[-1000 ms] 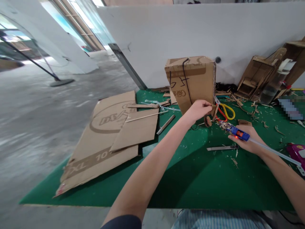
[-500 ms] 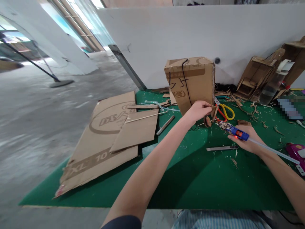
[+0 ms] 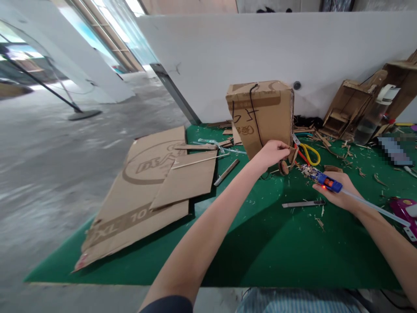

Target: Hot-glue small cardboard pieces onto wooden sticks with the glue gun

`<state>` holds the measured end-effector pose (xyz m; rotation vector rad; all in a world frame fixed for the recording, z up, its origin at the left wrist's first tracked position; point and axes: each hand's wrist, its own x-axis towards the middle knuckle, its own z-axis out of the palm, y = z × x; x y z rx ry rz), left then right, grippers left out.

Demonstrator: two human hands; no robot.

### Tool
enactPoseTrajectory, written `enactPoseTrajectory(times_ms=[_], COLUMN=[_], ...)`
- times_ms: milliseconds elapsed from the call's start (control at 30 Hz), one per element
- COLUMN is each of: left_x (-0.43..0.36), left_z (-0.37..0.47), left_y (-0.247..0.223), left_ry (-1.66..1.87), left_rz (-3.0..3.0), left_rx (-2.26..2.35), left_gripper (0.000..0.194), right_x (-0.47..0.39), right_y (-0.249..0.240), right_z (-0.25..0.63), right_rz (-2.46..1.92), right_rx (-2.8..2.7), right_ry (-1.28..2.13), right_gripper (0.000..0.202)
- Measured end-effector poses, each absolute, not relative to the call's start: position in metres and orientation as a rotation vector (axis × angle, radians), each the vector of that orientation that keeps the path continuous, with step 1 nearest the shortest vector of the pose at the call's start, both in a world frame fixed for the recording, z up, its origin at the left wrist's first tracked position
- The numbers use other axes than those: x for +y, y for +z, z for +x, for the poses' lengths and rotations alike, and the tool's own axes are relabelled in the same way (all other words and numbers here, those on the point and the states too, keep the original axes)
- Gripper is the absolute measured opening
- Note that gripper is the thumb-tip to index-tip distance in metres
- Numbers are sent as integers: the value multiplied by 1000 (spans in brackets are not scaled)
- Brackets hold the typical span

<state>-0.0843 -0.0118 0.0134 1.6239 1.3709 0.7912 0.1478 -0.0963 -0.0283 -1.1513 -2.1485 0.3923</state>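
A blue hot glue gun (image 3: pixel 327 181) with a lit red light and a long clear glue stick is gripped in my right hand (image 3: pixel 340 191). Its nozzle end, covered in cardboard shavings, points at a small cardboard piece (image 3: pixel 293 155). My left hand (image 3: pixel 274 153) pinches that piece at the lower right of a standing cardboard box (image 3: pixel 265 115). A black cord hangs down the front of the box. Just under my left fingers sits a round cardboard disc (image 3: pixel 284 167) on a thin stick. Whether nozzle and cardboard touch, I cannot tell.
Scissors (image 3: pixel 309 154) with yellow and red handles lie behind the glue gun. A utility knife (image 3: pixel 303 204) lies in front. Flat cardboard sheets (image 3: pixel 140 187) cover the left of the green table. A bottle (image 3: pixel 374 115), phone (image 3: pixel 395 150) and purple tape measure (image 3: pixel 404 211) are at the right.
Both hands keep their holds with hardly any movement. The whole view has shifted very slightly downward.
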Motion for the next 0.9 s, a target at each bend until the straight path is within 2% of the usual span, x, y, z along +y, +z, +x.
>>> enactPoseTrajectory(times_ms=[900], left_x=[-14], left_z=[-82], left_y=[15], left_ry=[812], left_rz=[1549], left_rx=[1289], left_gripper=[6], right_x=[-96], right_y=[-29], right_z=[150], right_rz=[-1194], right_rx=[-2101], right_ry=[382], right_gripper=[38])
